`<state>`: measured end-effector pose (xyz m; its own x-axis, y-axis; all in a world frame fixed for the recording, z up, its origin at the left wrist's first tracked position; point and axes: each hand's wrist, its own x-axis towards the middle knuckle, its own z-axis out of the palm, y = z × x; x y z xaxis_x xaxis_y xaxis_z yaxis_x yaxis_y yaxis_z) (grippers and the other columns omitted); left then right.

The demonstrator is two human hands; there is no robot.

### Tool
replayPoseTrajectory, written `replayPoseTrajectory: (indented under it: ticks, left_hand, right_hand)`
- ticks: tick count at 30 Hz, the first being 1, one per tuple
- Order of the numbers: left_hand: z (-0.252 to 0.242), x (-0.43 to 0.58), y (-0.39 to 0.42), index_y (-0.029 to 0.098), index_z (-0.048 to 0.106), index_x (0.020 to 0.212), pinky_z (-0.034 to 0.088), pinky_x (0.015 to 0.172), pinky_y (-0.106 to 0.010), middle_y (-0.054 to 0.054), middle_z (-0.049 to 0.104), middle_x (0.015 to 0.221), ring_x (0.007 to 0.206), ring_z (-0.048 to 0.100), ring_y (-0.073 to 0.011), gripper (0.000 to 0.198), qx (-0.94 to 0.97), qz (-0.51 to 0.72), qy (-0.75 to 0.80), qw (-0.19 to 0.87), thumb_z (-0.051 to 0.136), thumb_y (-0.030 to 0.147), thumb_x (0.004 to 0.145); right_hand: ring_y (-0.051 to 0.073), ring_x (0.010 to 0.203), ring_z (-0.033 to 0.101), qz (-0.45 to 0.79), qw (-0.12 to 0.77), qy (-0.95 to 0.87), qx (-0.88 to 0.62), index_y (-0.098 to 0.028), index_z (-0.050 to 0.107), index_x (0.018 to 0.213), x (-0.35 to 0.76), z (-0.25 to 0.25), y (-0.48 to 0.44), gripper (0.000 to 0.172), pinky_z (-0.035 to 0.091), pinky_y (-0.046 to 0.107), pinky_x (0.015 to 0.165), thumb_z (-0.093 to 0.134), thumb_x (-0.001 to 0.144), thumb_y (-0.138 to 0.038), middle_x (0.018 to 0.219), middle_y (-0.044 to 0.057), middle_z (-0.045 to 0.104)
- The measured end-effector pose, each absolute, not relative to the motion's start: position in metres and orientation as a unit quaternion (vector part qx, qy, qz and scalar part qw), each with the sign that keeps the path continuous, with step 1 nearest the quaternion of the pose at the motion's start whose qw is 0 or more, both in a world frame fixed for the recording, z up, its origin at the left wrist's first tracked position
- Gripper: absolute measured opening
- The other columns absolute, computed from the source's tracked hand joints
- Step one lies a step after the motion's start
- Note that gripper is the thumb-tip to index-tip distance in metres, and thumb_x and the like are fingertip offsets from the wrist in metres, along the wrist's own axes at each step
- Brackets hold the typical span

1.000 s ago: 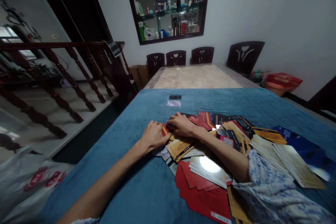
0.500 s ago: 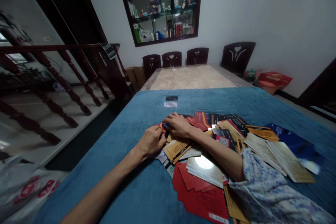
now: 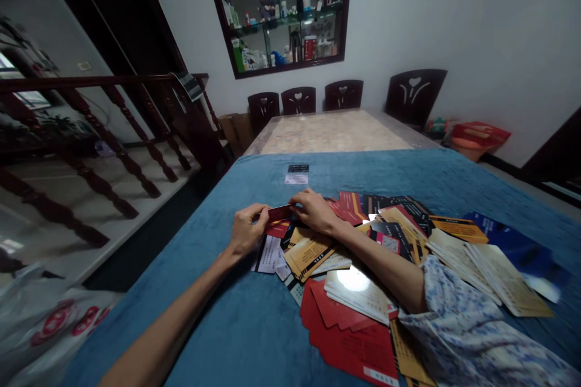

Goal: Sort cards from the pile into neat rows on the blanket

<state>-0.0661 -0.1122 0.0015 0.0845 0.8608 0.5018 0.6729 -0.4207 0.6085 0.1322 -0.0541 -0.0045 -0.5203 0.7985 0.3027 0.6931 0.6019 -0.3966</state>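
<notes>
Left hand (image 3: pixel 245 233) and right hand (image 3: pixel 314 211) each keep a closed fingertip grip on one end of a red card (image 3: pixel 279 213), probably so it stays clear of the card pile (image 3: pixel 313 254) on the table (image 3: pixel 254 326).

I see the heap of cards (image 3: pixel 390 236) lying on the cloth (image 3: pixel 254 326) over the near tabletop (image 3: pixel 336 132), mostly to my right. At its left edge, the left hand (image 3: pixel 245 231) and right hand (image 3: pixel 315 211) hold a single card (image 3: pixel 280 213) between them, just above the heap. Two separate cards (image 3: pixel 297 173) lie farther ahead. Chairs (image 3: pixel 344 94) stand behind the far end, and a railing (image 3: pixel 91 133) is to the left.
</notes>
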Motion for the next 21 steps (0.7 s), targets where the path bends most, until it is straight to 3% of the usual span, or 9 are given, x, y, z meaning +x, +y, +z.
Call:
replayPoseTrajectory:
  ticks: [16, 21]
  left_hand:
    - [-0.009, -0.077, -0.101, 0.015, 0.072, 0.084, 0.054, 0.077, -0.027, -0.005, 0.075, 0.086, 0.075, 0.068, -0.0163, 0.03, 0.719, 0.399, 0.56, 0.104, 0.046, 0.029, 0.088]
    - [-0.013, -0.079, -0.098, 0.016, 0.07, 0.1, 0.055, 0.078, -0.029, -0.005, 0.076, 0.092, 0.077, 0.069, -0.0164, 0.028, 0.716, 0.414, 0.552, 0.11, 0.048, 0.024, 0.085]
  right_hand:
    - [0.02, 0.094, 0.06, 0.11, 0.23, -0.857, -0.447, -0.018, 0.072, 0.106, 0.133, -0.002, -0.058, 0.023, 0.042, 0.029, 0.082, 0.053, 0.094, -0.02, 0.095, 0.008, 0.071]
    - [0.02, 0.096, 0.061, 0.116, 0.237, -0.857, -0.444, -0.018, 0.066, 0.114, 0.131, 0.0, -0.06, 0.026, 0.041, 0.028, 0.082, 0.052, 0.092, -0.016, 0.099, 0.008, 0.07]
